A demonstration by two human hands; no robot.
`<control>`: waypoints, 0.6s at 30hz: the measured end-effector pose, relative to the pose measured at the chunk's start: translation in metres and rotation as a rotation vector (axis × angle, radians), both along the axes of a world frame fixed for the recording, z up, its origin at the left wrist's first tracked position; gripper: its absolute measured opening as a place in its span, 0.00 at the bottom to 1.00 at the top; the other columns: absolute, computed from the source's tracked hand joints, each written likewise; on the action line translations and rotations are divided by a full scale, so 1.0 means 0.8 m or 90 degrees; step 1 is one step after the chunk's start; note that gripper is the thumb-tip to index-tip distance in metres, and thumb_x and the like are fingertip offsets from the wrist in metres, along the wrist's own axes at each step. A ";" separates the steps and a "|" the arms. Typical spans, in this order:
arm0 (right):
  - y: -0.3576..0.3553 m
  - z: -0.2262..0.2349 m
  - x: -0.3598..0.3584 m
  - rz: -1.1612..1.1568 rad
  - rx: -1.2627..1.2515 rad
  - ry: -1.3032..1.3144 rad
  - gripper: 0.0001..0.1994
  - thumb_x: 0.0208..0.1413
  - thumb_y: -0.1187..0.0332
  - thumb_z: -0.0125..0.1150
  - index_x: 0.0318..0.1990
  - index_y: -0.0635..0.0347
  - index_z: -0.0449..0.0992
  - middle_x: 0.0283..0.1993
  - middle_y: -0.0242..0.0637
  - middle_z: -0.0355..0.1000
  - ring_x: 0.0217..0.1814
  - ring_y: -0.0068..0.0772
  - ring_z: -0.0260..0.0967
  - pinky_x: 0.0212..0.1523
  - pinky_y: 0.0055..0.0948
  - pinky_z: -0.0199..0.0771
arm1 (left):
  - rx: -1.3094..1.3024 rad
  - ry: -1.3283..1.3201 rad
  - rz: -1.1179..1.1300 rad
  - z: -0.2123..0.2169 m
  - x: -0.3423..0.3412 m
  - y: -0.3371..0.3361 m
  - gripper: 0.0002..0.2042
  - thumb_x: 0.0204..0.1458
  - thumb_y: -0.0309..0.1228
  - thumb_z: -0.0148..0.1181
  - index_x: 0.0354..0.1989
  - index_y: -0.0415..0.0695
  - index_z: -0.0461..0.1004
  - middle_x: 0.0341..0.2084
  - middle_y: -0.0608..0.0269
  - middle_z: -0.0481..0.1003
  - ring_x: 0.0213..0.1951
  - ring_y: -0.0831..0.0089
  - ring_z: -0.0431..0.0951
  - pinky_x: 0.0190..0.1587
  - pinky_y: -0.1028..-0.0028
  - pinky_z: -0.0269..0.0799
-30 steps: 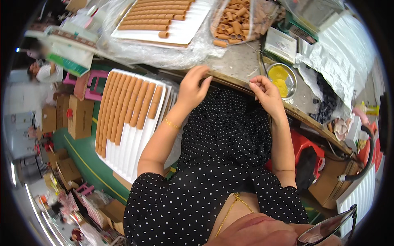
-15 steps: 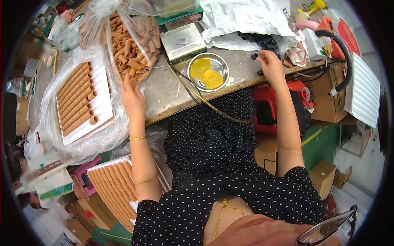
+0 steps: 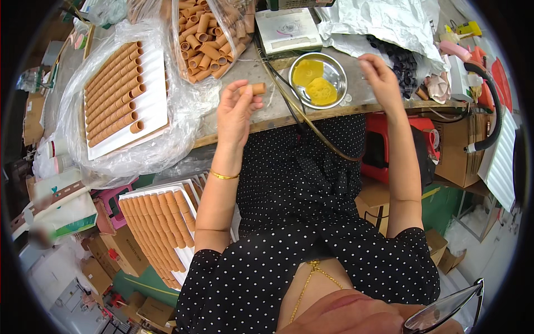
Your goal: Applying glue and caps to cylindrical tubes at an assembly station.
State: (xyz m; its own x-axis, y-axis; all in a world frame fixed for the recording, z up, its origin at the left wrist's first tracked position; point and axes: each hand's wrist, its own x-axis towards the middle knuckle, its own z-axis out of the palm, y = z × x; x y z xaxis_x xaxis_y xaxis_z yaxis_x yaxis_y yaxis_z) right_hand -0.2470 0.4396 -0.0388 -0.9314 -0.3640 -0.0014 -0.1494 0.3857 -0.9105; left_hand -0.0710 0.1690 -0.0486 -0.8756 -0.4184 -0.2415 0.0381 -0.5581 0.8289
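At the bench edge [image 3: 356,108], readings were as follows.
Left hand [image 3: 236,111]: I held it raised over the bench edge, fingertips pinched on one short brown tube [image 3: 257,88].
Brown tube: it lay level between thumb and fingers, clear of the bench, just below the bag of loose tubes [image 3: 208,39].
Right hand [image 3: 381,78]: I held it lifted beside the steel bowl [image 3: 339,75], fingers loosely curled; whether it gripped anything, I could not tell.
Steel bowl: it stood on the bench between my hands and held two yellow pads [image 3: 314,82].
White tray [image 3: 153,100]: it lay to my left inside clear plastic, rows of tubes on it.
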 end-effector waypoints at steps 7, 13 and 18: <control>-0.084 -0.013 0.026 0.222 0.134 0.316 0.06 0.48 0.70 0.61 0.31 0.62 0.74 0.38 0.38 0.71 0.39 0.35 0.69 0.40 0.27 0.68 | 0.078 -0.067 -0.035 -0.001 -0.011 0.029 0.11 0.57 0.37 0.52 0.37 0.41 0.68 0.25 0.63 0.73 0.23 0.83 0.68 0.24 0.85 0.62; -0.100 -0.020 0.024 0.261 0.198 0.490 0.05 0.44 0.70 0.59 0.28 0.61 0.76 0.46 0.39 0.69 0.49 0.40 0.64 0.49 0.37 0.64 | 0.159 -0.057 -0.051 -0.002 -0.012 0.030 0.15 0.58 0.39 0.50 0.39 0.37 0.70 0.25 0.64 0.72 0.23 0.81 0.67 0.24 0.85 0.61; -0.107 0.000 0.033 0.241 0.189 0.403 0.04 0.43 0.74 0.61 0.29 0.63 0.77 0.47 0.40 0.68 0.49 0.41 0.65 0.50 0.35 0.64 | 0.293 -0.080 -0.076 -0.002 -0.016 0.029 0.18 0.58 0.40 0.48 0.44 0.35 0.70 0.25 0.64 0.71 0.26 0.80 0.66 0.25 0.85 0.59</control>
